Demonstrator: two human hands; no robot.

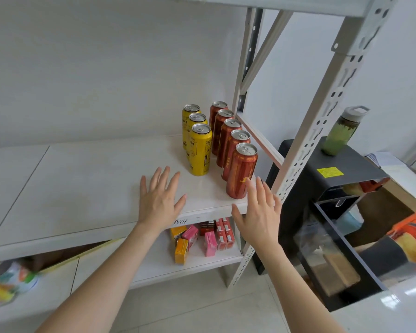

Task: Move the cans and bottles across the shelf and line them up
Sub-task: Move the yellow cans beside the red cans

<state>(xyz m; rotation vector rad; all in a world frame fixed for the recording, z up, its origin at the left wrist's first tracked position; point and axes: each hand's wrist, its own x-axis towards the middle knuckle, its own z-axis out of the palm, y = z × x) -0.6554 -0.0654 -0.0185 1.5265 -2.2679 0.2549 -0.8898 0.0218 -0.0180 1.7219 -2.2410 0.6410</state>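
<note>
**A:** What sits closest?

**B:** Two bare forearms rise from the bottom edge. Below them, small pink, orange and red boxes (202,236) lie on the lower shelf (154,265). Above that, the left hand (160,200) is spread over the front of the shelf board (82,183), fingers straight and fanned wide, holding nothing. Whether the palm touches the board, I cannot tell.

**A:** And the other hand?

**B:** The right hand (259,212) is at the board's front right corner, fingers straight and slightly apart, also holding nothing. Its fingertips are just beside the base of the nearest red can (241,171); contact is unclear.

**A:** What room is there?

**B:** The board's front lip runs under both wrists. A perforated upright post (322,111) bounds the right side. Leftward from the cans, the white board runs on to the picture's edge, crossed by one seam.

**A:** How do the cans stand?

**B:** All are upright, long axes vertical, pull-tab tops up. Five red cans form a single file along the right edge, from the front corner back toward the wall, packed close. Three yellow cans (200,150) form a parallel file just to the left, starting further back, with a narrow gap between the rows.

**A:** Anything beyond?

**B:** Past the post, a green bottle (341,133) stands on a black cabinet (346,169).
</note>
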